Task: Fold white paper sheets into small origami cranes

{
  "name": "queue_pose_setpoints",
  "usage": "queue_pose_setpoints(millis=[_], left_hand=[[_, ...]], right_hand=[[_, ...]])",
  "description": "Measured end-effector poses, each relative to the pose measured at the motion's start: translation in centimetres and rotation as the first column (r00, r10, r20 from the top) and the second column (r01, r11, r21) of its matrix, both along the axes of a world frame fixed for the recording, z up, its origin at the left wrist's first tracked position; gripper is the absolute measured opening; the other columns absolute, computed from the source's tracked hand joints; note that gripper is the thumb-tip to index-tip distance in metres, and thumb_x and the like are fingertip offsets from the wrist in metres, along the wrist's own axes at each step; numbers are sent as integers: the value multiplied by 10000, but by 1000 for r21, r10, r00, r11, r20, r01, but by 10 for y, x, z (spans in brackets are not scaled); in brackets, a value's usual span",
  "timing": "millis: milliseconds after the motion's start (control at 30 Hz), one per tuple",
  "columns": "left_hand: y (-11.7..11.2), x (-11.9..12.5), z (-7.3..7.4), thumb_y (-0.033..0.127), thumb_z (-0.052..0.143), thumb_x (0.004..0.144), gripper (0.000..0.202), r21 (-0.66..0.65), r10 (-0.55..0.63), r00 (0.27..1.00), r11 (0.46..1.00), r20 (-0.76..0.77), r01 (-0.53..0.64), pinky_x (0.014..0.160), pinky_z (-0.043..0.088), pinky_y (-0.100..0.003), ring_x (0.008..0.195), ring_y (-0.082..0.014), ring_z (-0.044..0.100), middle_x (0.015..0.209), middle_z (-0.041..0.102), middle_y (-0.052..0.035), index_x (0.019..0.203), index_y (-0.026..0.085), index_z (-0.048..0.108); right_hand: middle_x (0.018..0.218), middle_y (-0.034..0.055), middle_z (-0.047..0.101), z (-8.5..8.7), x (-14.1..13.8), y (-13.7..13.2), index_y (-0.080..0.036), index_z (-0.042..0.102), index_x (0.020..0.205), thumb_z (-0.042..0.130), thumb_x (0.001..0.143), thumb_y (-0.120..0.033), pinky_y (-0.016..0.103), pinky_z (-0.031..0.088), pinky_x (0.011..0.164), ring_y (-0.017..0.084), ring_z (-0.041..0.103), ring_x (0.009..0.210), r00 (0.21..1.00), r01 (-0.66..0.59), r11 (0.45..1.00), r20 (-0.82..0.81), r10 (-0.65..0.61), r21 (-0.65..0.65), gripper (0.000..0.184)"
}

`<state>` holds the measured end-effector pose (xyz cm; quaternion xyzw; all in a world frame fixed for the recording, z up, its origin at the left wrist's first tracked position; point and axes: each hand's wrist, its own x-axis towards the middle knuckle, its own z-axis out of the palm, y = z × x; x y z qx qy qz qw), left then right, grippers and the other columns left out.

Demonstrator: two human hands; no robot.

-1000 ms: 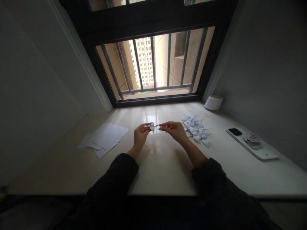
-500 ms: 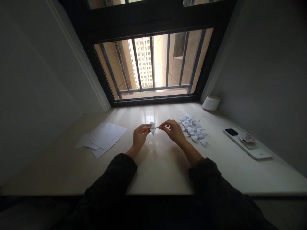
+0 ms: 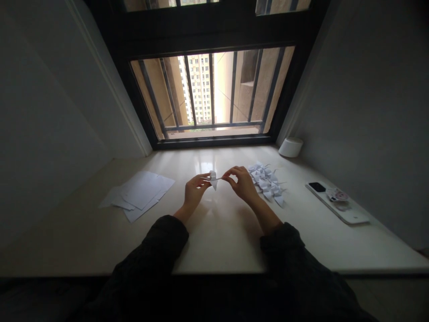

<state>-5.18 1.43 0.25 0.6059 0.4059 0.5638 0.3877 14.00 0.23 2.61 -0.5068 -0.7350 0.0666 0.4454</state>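
A small white folded paper crane (image 3: 213, 180) hangs in the air above the table, held between my two hands. My left hand (image 3: 195, 190) pinches one thin pointed end of the paper with its fingertips. My right hand (image 3: 241, 184) pinches the opposite pointed end. Both hands are in dark sleeves, and the folded body hangs between them. Several finished-looking paper cranes lie in a heap (image 3: 266, 183) to the right of my right hand, not touching it.
A loose stack of white paper sheets (image 3: 139, 194) lies left of my hands on a pale glossy sill-like table (image 3: 221, 232). At the right lie a white-cased phone (image 3: 337, 203) and a white cylindrical container (image 3: 290, 147). A barred window (image 3: 212, 94) stands behind.
My hands still hold the paper crane by its two ends, with little movement. The whole scene drifts slightly left in view as my head shifts.
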Motion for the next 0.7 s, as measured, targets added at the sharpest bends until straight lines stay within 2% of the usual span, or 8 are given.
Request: queue_pose_setpoints(millis=[67,133,233,333,400,500,700], left_hand=[[-1,0,2,331,775,635,518,8,-16,1000,1000,-16,16,679,520,-280,752,-172,677,934,709,-63,1119,216,633],[-1,0,3,328,781,627,587,3,-26,999,1000,-24,26,673,516,-275,736,-163,674,928,703,-59,1173,223,593],[-1,0,3,342,775,631,527,-39,-42,998,998,-42,41,658,510,-276,733,-171,677,918,702,-64,1117,211,621],[-1,1,1,349,769,638,454,-73,-69,996,995,-56,65,666,507,-281,744,-179,679,892,706,-61,1052,203,652],[0,2,0,350,764,646,424,-85,-96,993,992,-66,90,677,506,-285,741,-178,677,872,706,-57,1030,201,662],[0,3,-1,357,754,658,390,-97,-141,987,986,-75,133,688,508,-290,740,-182,676,844,703,-52,1003,195,672],[0,3,-2,365,749,662,362,-111,-154,984,983,-88,144,666,505,-282,734,-187,678,823,702,-51,976,196,683]], right_hand=[[844,53,670,6,11,1,-249,688,801,612,830,-356,390,418,805,245,538,856,999,37,999,7,-37,27,134],[851,55,672,14,31,3,-252,699,808,619,824,-363,392,413,813,253,533,876,994,84,994,58,-88,68,138],[861,65,673,25,73,9,-246,716,804,629,817,-359,389,404,801,265,509,897,961,147,982,217,-171,121,144],[885,65,674,29,114,19,-242,727,800,629,820,-348,384,388,810,265,498,915,904,164,976,374,-206,141,146],[884,67,678,26,134,25,-239,732,781,632,819,-343,384,377,818,268,496,926,865,162,978,459,-205,132,150],[913,66,688,16,150,31,-244,738,763,634,818,-341,383,363,819,270,493,948,813,144,985,557,-171,92,152],[922,74,693,-1,152,34,-241,743,777,629,819,-351,380,354,799,267,503,947,787,165,984,592,-173,69,164]])
